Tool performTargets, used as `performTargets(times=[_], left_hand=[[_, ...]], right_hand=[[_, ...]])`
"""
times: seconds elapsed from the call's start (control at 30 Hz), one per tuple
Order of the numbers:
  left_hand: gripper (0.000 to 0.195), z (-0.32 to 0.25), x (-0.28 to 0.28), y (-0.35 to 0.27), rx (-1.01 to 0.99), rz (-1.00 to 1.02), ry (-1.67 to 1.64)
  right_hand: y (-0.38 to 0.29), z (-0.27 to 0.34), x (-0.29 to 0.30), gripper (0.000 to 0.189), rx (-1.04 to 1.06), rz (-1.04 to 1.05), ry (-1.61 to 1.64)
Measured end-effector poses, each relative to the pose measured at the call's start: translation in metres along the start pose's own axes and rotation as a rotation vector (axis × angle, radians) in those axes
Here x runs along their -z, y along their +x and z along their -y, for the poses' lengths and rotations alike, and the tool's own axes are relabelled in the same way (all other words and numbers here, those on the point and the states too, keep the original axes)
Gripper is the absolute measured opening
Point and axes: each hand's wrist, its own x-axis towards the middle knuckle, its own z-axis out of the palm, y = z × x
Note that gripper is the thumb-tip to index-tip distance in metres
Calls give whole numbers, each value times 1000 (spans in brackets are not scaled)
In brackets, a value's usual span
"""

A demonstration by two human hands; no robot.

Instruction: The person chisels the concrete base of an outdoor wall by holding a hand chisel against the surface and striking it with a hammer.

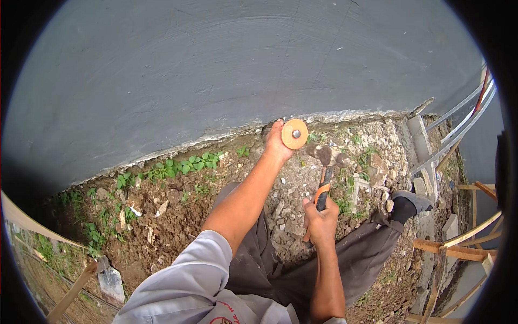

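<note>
My left hand grips a chisel by the handle, close to the foot of the grey wall. Seen end-on, its round orange hand guard surrounds a metal striking end; the blade is hidden below. In my right hand is a club hammer with a black and orange handle. The dirt-caked hammer head is just below and right of the guard, apart from it. Under both hands lies rubble-strewn soil.
The grey wall rises ahead, with a rough broken lower edge. Green weeds grow along its base. A shovel lies at the lower left. To the right are a concrete edge, metal channels and wooden timbers.
</note>
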Motion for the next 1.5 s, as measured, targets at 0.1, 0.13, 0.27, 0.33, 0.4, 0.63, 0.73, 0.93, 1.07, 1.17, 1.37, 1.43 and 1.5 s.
performTargets(times=[0.1, 0.13, 0.27, 0.33, 0.4, 0.63, 0.73, 0.93, 1.07, 1.17, 1.37, 1.43, 1.5], left_hand=[[30, 8, -7, -7, 35, 3, 11], [30, 8, -7, -6, 37, 3, 11], [30, 6, 0, 2, -25, -43, 19], [29, 15, -7, -1, -39, -69, 9], [28, 24, -10, -2, 61, 3, 16], [24, 22, 87, 8, 101, -90, 355], [19, 63, 82, -45, 359, -208, 374], [14, 43, 159, -35, 455, 94, 176], [16, 55, 86, -53, 205, -12, 341], [16, 30, 81, -38, 102, -45, 375], [16, 14, 83, -29, 98, -106, 350], [21, 7, 86, -25, 169, 27, 335], [24, 16, 65, -30, 141, -24, 349]], right_hand=[[-16, 69, 37, 19, 455, -179, 0], [-24, 98, 42, 17, 560, -235, 169], [-9, 152, 48, 22, 1239, -407, 367], [-7, 131, 21, 23, 1090, -525, 380], [37, -15, 13, 18, 495, -346, -107], [-15, -60, 5, 19, 70, 6, -64], [-20, -105, 49, 21, 133, -130, -113], [-46, -115, 41, 20, 134, -303, -60], [-52, -123, 62, 25, 339, -416, -163], [-44, -121, 52, 22, 271, -369, 18], [-49, -124, 51, 20, 229, -342, -188], [-48, -105, 48, 21, 261, -286, -130], [-42, -82, 50, 22, 304, -297, -103]])
